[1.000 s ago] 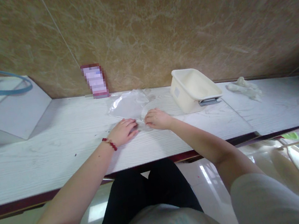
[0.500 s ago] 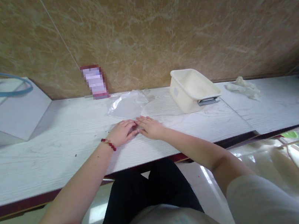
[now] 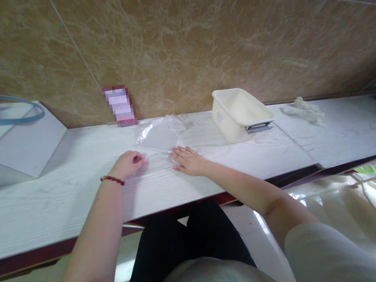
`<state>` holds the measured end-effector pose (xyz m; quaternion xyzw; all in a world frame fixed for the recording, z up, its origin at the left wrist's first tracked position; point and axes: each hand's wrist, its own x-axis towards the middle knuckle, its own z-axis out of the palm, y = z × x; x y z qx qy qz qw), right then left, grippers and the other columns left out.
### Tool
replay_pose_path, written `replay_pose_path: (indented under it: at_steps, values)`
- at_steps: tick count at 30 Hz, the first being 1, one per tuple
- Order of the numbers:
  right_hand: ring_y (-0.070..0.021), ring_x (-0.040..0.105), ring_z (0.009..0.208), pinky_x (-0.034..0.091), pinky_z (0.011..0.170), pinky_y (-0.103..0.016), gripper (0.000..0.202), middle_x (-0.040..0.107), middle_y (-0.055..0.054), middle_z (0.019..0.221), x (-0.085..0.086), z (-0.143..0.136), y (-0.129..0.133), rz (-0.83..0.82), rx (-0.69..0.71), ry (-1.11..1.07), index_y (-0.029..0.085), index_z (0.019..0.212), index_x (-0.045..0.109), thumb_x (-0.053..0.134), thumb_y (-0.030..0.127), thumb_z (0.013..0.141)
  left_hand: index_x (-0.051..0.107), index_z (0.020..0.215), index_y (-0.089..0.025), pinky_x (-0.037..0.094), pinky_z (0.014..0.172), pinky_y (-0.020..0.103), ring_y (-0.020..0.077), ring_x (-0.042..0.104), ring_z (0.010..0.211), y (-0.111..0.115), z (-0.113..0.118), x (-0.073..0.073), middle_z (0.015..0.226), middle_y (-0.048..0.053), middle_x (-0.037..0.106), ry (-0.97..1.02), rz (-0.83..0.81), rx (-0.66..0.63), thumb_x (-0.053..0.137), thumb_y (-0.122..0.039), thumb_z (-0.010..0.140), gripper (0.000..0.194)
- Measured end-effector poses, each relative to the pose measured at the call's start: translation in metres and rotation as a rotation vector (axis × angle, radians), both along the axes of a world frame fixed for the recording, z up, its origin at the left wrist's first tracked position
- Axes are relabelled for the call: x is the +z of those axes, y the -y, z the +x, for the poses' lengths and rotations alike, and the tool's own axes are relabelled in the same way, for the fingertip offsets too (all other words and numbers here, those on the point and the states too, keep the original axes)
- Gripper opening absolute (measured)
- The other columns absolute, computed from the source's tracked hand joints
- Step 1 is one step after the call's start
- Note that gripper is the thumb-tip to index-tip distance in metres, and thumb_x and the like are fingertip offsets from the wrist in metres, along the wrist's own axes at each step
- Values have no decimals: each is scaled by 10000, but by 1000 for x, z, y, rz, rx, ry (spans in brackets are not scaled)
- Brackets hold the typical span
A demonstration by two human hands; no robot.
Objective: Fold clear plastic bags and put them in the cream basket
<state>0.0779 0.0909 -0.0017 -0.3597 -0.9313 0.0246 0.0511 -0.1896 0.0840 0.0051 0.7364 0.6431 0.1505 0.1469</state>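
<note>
Ok, clear film (image 3: 157,157) is on the counter (image 3: 60,212) btwn both hands, nr the front edge side, w/ a clear bag (image 3: 161,135) lying just beyond it twd the wall (image 3: 159,46). Can't tell if film + bag are one pc or two, edges too faint.

Left hand (image 3: 128,164): fingers curled, thumb + index look to be pinching the film's left end; exact grip hard to see. Right hand (image 3: 190,160): palm down, fingers spread, tips at the film's right end, prob pinning it.

Step in hand, my read: stretching/flattening the film, left side pulling out, right side as anchor. Next move IMO calls for firm flat pressure on the right + light even tension on the left, low to the counter; film's thin, so it could slip or crease if either side lets go early.

FYI nearby: cream tub (image 3: 240,114) to the right, no lid on, well apart from the film; phone (image 3: 121,106) leaning on the wall, back left. Neither's being touched atm
</note>
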Motion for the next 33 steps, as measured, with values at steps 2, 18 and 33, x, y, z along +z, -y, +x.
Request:
replay_pose_path:
  at_steps: [2,18,33]
  values:
    - [-241,194,1296,177,1042,-440,553,230,-76,1409,1,1,1,-3,1,6,193,1324,298,283,490,857,547,719,-195,415,609,255,151,528,638,3,3,3,674,8,579,106,-24,16,472,-506,679,322]
    - [-239,165,1305,171,1039,-454,580,204,-70,1417,1,8,3,-2,13,14,210,1344,252,248,518,853,392,954,-230,442,462,221,113,554,490,7,6,1,658,-40,568,484,-178,175,514,-416,684,350]
    - [-249,194,1295,193,1025,-470,553,235,-49,1412,2,9,-2,30,-21,2,265,1324,287,240,540,846,456,988,-222,425,460,222,105,533,464,8,10,6,699,-16,571,412,-141,189,482,-416,695,352]
